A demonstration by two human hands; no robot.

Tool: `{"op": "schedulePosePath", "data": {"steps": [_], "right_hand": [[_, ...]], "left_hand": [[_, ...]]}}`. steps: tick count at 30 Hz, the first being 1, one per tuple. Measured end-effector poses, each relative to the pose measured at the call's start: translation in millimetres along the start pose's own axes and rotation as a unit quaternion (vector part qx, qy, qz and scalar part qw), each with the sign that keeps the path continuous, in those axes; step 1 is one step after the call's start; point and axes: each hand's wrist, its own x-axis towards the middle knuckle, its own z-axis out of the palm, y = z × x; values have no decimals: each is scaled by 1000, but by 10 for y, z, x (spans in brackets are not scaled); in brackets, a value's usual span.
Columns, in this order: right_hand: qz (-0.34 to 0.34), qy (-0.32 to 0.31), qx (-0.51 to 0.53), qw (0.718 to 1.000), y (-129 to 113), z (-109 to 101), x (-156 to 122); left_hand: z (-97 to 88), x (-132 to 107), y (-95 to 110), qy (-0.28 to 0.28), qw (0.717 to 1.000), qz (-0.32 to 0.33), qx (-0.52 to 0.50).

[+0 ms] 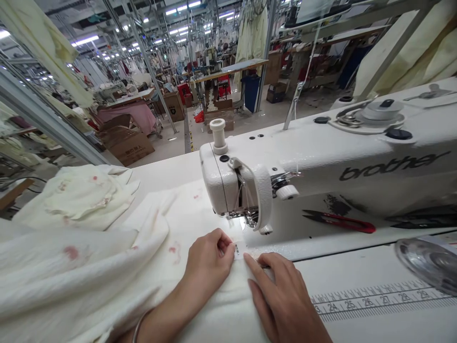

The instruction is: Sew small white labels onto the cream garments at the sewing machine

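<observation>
Cream fabric with faint pink marks spreads over the table and runs under the needle area of a white sewing machine. On the cloth just in front of the presser foot lies a small white label with dark print. My left hand pinches at the label's left edge, thumb and fingers pressed together. My right hand rests on the fabric with fingers extended, its index fingertip by the label's right side. The exact spot under the needle is partly hidden by the machine head.
Red-handled thread snips lie on the machine bed, with dark scissors to their right. A printed ruler runs along the front edge, near a clear round dish. Bunched fabric sits at left; a cardboard box stands beyond.
</observation>
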Motion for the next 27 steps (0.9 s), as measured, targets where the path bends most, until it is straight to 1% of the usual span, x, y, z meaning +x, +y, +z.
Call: {"op": "schedulePosePath", "data": {"steps": [8, 12, 14, 16, 18, 21, 22, 24, 26, 27], "right_hand": [[-19, -2, -2, 1000, 25, 1, 2], [-4, 1, 0, 1000, 7, 8, -7], [3, 5, 6, 1000, -12, 5, -7], [1, 14, 15, 1000, -30, -2, -3], [2, 25, 20, 999, -45, -11, 4], [8, 32, 26, 999, -60, -17, 16], [8, 38, 28, 999, -62, -14, 18], [0, 52, 34, 998, -61, -3, 16], [-3, 68, 39, 997, -56, 11, 8], [-2, 67, 40, 997, -53, 15, 4]], "left_hand": [[11, -10, -3, -1, 1000, -4, -1], [35, 9, 6, 7, 1000, 2, 13], [-2, -8, 33, 3, 1000, 11, 26], [-102, -76, 74, -6, 997, 34, 63], [-242, -204, 107, -12, 988, 80, 132], [-401, -448, 73, -21, 955, 191, 225], [-414, -517, 37, -23, 940, 238, 245], [-381, -602, -56, -12, 901, 329, 283], [-302, -605, -142, 4, 864, 392, 316], [-263, -581, -172, 3, 853, 409, 325]]}}
